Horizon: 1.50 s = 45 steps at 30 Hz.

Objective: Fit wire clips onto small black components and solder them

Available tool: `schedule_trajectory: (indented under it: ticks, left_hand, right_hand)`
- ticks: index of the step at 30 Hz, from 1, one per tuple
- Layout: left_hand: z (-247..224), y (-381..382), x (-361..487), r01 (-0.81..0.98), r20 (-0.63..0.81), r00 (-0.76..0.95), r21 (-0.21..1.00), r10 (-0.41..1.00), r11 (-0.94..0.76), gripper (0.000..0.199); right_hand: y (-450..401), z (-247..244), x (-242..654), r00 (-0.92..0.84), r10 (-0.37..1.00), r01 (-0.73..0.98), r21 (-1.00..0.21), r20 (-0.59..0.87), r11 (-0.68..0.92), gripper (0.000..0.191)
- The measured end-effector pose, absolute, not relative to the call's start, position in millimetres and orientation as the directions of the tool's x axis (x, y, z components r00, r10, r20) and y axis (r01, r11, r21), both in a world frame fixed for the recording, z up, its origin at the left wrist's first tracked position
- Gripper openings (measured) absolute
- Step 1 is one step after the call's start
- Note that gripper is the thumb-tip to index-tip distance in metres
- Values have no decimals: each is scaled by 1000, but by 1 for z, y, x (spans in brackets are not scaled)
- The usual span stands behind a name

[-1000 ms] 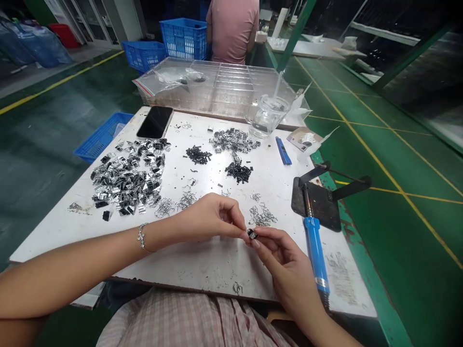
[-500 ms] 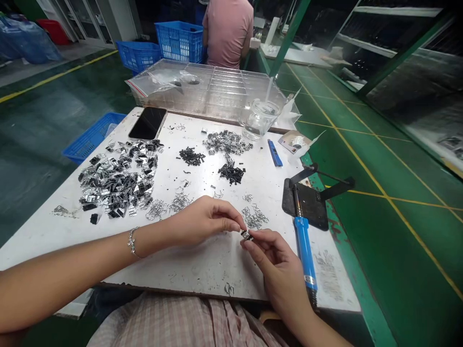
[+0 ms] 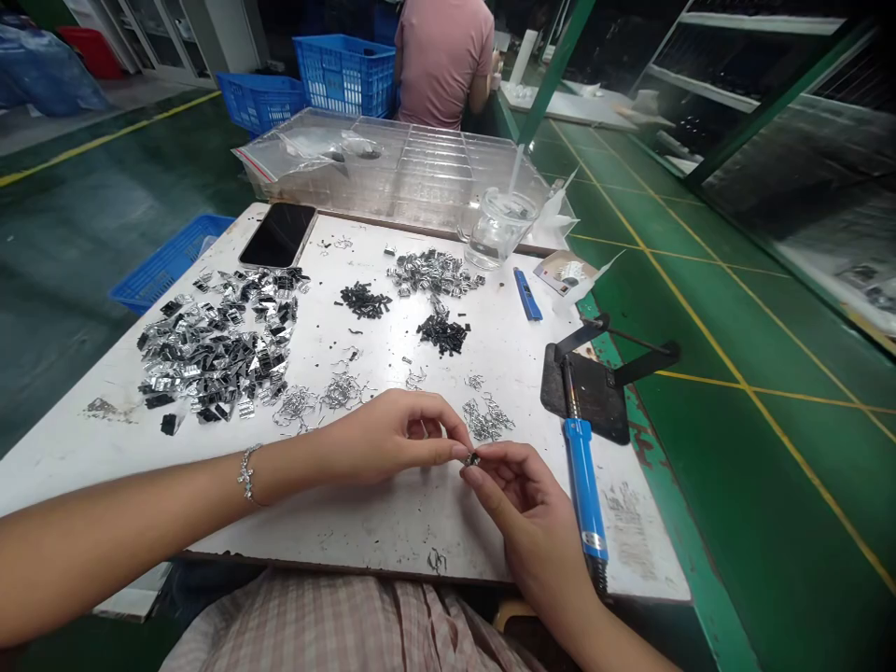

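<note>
Between the fingertips of both hands sits a small black and silver metal part (image 3: 471, 459), mostly covered by the fingers. My right hand (image 3: 528, 509) pinches it between thumb and forefinger. The thumb and forefinger of my left hand (image 3: 410, 434) close on its other side; whether they grip the part itself or something finer on it is too small to tell. Just beyond the hands lie thin bent wire pieces (image 3: 488, 419). Past them are two heaps of short black pieces (image 3: 443, 334) and a heap of small silver parts (image 3: 434, 273). A large pile of silver and black parts (image 3: 217, 345) spreads at left.
A blue soldering iron (image 3: 586, 485) leans on a black stand (image 3: 584, 392) at right. Farther back are a blue cutter (image 3: 527, 294), a glass cup (image 3: 498, 229), a phone (image 3: 278, 235) and a clear plastic tray (image 3: 392, 182). A person (image 3: 444, 61) sits beyond, beside blue crates (image 3: 346, 75).
Both hands stay together at the same spot. The small part has turned between the fingers and shows less now, and the left fingertips have moved closer onto it. The view has shifted slightly.
</note>
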<state>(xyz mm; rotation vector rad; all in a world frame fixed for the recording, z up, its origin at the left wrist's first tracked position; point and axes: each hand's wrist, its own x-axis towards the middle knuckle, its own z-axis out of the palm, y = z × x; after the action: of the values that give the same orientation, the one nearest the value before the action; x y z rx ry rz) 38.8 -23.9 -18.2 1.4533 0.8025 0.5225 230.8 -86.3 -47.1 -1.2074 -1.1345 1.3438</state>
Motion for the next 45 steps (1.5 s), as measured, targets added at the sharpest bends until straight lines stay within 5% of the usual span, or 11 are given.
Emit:
schedule_trajectory:
  ticks: [27, 38, 45]
  left_hand:
    - [-20, -28, 41, 213, -184, 637, 975, 749, 59, 20]
    - [-13, -29, 39, 310, -104, 651, 941, 752, -138, 16]
    - [-14, -31, 40, 342, -138, 631, 933, 763, -114, 15]
  right_hand:
    - [-84, -49, 231, -123, 992, -145, -988, -28, -46, 16]
    - [-86, -48, 230, -113, 993, -143, -988, -45, -61, 15]
    - [-84, -49, 230, -112, 993, -142, -989, -23, -39, 15]
